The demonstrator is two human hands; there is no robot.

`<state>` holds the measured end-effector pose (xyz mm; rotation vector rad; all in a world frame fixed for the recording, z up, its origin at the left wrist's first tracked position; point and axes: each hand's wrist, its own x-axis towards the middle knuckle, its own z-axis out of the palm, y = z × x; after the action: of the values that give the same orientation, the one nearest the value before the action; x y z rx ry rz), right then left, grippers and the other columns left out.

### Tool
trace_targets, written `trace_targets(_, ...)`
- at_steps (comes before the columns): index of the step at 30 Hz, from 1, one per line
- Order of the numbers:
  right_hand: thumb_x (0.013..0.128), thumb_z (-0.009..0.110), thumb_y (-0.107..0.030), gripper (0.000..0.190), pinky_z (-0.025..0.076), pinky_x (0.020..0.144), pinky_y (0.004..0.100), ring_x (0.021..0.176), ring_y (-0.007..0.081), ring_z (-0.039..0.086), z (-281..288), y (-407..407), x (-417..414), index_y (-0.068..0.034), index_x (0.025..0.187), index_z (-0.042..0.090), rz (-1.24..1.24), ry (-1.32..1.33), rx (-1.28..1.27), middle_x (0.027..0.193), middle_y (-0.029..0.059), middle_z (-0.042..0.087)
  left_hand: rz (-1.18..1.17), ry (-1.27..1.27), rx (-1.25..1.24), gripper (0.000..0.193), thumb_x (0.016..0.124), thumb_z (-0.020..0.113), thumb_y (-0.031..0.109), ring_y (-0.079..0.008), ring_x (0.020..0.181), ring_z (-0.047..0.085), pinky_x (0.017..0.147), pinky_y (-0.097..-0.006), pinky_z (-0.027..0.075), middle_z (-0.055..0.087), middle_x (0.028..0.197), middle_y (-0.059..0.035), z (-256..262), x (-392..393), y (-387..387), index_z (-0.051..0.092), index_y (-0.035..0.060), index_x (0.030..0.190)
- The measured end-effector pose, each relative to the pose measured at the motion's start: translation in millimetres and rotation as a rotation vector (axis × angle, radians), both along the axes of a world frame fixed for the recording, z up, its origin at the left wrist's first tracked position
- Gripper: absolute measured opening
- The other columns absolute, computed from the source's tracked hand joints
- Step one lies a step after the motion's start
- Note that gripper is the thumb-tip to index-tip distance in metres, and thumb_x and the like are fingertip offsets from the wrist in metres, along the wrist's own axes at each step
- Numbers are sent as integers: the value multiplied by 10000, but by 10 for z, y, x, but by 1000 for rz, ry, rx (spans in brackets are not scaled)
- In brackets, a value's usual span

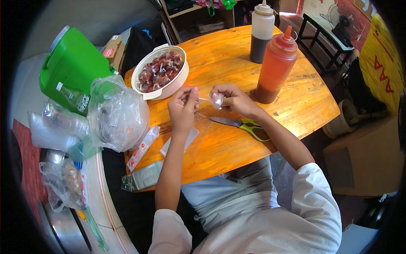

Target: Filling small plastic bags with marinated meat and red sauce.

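Above the wooden table, my right hand (pixel 233 99) grips a small clear plastic wrapper (pixel 216 100) bunched around something I cannot make out. A thin twisted end of that wrapper runs across to my left hand (pixel 184 106), whose thumb and fingers pinch it. Just beyond my left hand stands a cream plastic bowl (pixel 185 73) heaped with dark red-brown pieces (pixel 161 71), each in clear wrap. Scissors (pixel 242 123) with green and black handles lie below my right hand. Clear plastic sheets (pixel 180 143) lie partly behind my left forearm.
A red squeeze bottle (pixel 277 66) and a clear one (pixel 262 35) with dark liquid stand at right. To the left are a knotted plastic bag (pixel 119 117), a green jerrycan (pixel 74 54) and a glass bottle (pixel 74 98). Plastic-bag packs (pixel 143 148) lie along the table's left edge.
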<state>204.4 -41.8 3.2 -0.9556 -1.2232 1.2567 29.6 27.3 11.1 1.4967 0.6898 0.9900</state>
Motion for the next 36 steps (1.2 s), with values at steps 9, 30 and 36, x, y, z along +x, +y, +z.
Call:
trace_targets(9,857,545,-100,106,381,523,231,580,81,476,-34,31,-17,-21,919,580,-250,-169,11,730,6,543,145,66,579,119,900,623,109,-58,688,472,536,-183,384,515,839,-5,-40,-35,9,574,11,947)
trace_targets(30,855,654,-153,152,368,561,208,654,49,468,-21,44,46,-17,880,592,-161,-102,48,767,-38,531,-226,-214,-242,119,914,522,146,-49,716,435,568,-196,352,516,841,6,-65,93,-109,590,51,938)
trace_targets(36,806,671,-113,186,414,518,234,585,69,490,-70,26,-52,16,872,556,-558,-336,313,657,56,538,-230,-48,210,95,871,566,87,-94,756,448,598,-216,384,475,925,-35,-82,181,-209,552,-3,895)
